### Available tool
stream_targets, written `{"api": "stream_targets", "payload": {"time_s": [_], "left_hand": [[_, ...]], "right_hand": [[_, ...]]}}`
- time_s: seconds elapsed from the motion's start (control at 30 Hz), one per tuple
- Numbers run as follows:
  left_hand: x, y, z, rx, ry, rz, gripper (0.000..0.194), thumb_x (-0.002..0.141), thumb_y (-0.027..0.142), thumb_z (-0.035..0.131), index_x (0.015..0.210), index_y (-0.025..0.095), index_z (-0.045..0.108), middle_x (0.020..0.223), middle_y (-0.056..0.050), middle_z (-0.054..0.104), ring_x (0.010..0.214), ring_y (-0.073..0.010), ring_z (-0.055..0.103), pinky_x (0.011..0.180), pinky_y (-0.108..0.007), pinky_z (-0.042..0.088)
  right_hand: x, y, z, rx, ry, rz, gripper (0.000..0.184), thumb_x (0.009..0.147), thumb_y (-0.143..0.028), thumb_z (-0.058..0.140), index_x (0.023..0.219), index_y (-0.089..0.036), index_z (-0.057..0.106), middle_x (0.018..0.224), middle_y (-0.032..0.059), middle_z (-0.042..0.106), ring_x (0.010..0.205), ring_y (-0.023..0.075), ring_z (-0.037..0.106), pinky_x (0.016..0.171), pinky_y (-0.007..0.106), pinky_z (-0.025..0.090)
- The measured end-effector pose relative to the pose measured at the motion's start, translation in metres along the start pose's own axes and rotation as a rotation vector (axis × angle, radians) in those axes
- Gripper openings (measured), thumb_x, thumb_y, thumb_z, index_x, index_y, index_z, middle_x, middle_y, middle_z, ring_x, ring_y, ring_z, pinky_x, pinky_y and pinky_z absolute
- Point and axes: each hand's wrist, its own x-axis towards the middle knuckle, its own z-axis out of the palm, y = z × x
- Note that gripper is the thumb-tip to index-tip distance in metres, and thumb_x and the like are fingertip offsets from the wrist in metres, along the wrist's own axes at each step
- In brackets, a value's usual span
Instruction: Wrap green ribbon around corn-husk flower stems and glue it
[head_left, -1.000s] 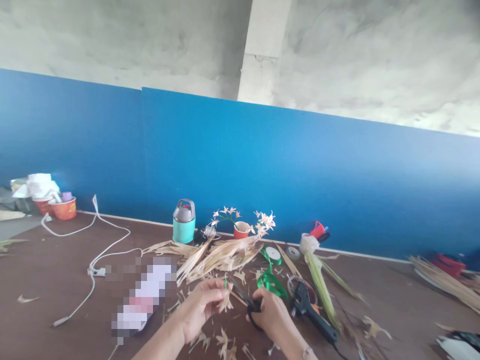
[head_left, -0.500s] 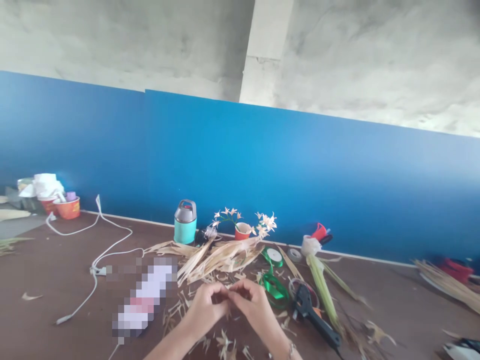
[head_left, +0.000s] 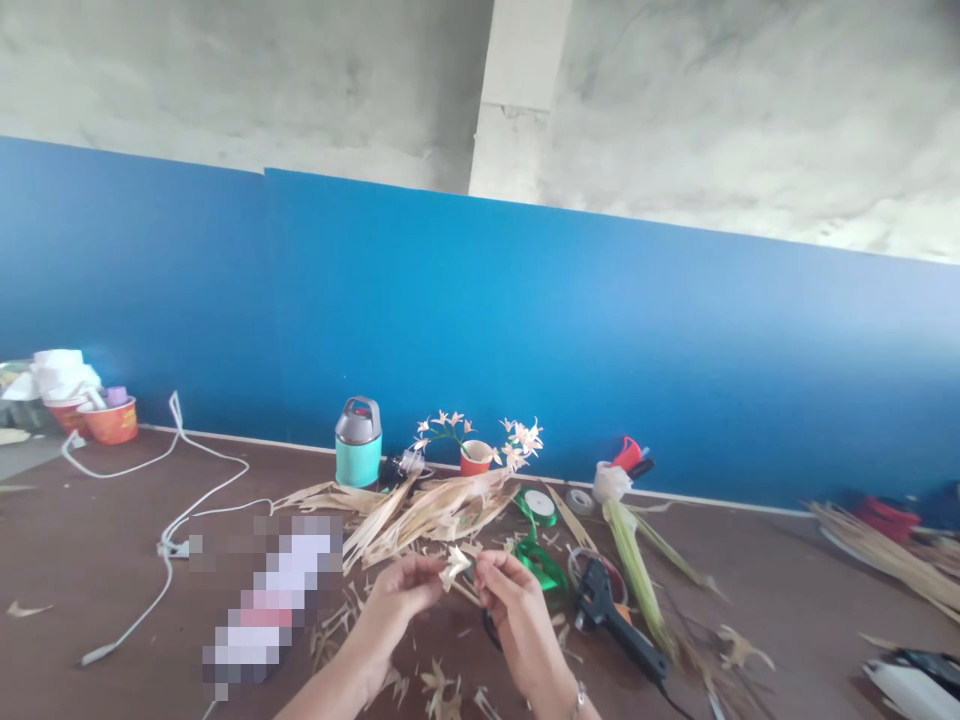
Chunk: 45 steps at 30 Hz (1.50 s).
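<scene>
A small cream flower (head_left: 454, 568), which looks made of dried husk, is between my two hands. My left hand (head_left: 409, 590) pinches it at the petals' left side. My right hand (head_left: 516, 600) is closed, thumb and fingertips together just right of the flower; what they grip is too small to tell. A black loop of the scissors (head_left: 489, 630) shows beside my right palm, the rest hidden; whether the hand holds them I cannot tell. Husk scraps (head_left: 439, 685) lie below the hands, and a bundle of dry husks (head_left: 442, 515) lies beyond them.
Right of my hands are green ribbon (head_left: 546, 570), a ribbon spool (head_left: 540, 505), a black glue gun (head_left: 619, 625) and green husk (head_left: 637, 575). Behind stand a turquoise flask (head_left: 358, 450) and a red cup (head_left: 475, 460) by flower sprays (head_left: 523, 440). White cable (head_left: 217, 490) lies left.
The scissors, clearly in my right hand at first, are now mostly hidden. My hands came together at the fingertips, then parted slightly, with the flower's pale petals now showing between them.
</scene>
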Motion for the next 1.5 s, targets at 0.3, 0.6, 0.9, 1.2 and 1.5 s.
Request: {"api": "stream_targets", "payload": {"time_s": [0.3, 0.6, 0.9, 1.2, 1.5], "left_hand": [[-0.018, -0.004, 0.02, -0.394, -0.165, 0.014, 0.024, 0.058, 0.031, 0.079, 0.068, 0.018, 0.061, 0.066, 0.001, 0.066, 0.063, -0.0156, 0.06, 0.066, -0.027, 0.043], [-0.013, 0.01, 0.009, -0.164, -0.227, 0.133, 0.025, 0.062, 0.037, 0.074, 0.066, 0.015, 0.063, 0.062, -0.002, 0.067, 0.061, -0.0182, 0.06, 0.064, -0.03, 0.046], [-0.011, 0.013, 0.006, -0.099, -0.37, 0.151, 0.025, 0.067, 0.038, 0.069, 0.061, 0.016, 0.06, 0.053, 0.0, 0.06, 0.052, -0.0158, 0.057, 0.058, -0.029, 0.046], [-0.007, 0.01, 0.003, -0.064, -0.312, 0.188, 0.026, 0.072, 0.036, 0.066, 0.058, 0.016, 0.056, 0.054, 0.002, 0.059, 0.049, -0.0148, 0.056, 0.055, -0.028, 0.045], [-0.009, 0.005, 0.005, -0.021, -0.279, 0.192, 0.022, 0.073, 0.034, 0.065, 0.062, 0.017, 0.057, 0.051, 0.002, 0.057, 0.053, -0.0146, 0.056, 0.057, -0.026, 0.042]], "right_hand": [[-0.009, 0.007, 0.012, 0.018, -0.003, 0.091, 0.024, 0.054, -0.025, 0.081, 0.067, -0.016, 0.063, 0.058, -0.0026, 0.058, 0.05, 0.009, 0.045, 0.05, 0.021, 0.033], [-0.011, 0.004, 0.011, -0.033, -0.115, 0.201, 0.034, 0.069, -0.05, 0.067, 0.071, -0.016, 0.066, 0.061, 0.0025, 0.063, 0.054, 0.0137, 0.053, 0.049, 0.023, 0.033], [-0.009, 0.006, 0.007, -0.077, -0.282, 0.291, 0.035, 0.064, -0.046, 0.074, 0.062, -0.012, 0.062, 0.054, 0.0013, 0.061, 0.044, 0.0068, 0.047, 0.043, 0.019, 0.025], [-0.012, 0.007, 0.009, -0.08, -0.251, 0.29, 0.04, 0.066, -0.052, 0.069, 0.065, -0.012, 0.064, 0.052, 0.002, 0.062, 0.043, 0.0081, 0.049, 0.043, 0.019, 0.028], [-0.012, 0.008, 0.011, -0.139, -0.229, 0.191, 0.034, 0.065, -0.045, 0.073, 0.06, -0.013, 0.062, 0.054, 0.0007, 0.061, 0.043, 0.0066, 0.046, 0.042, 0.019, 0.025]]}}
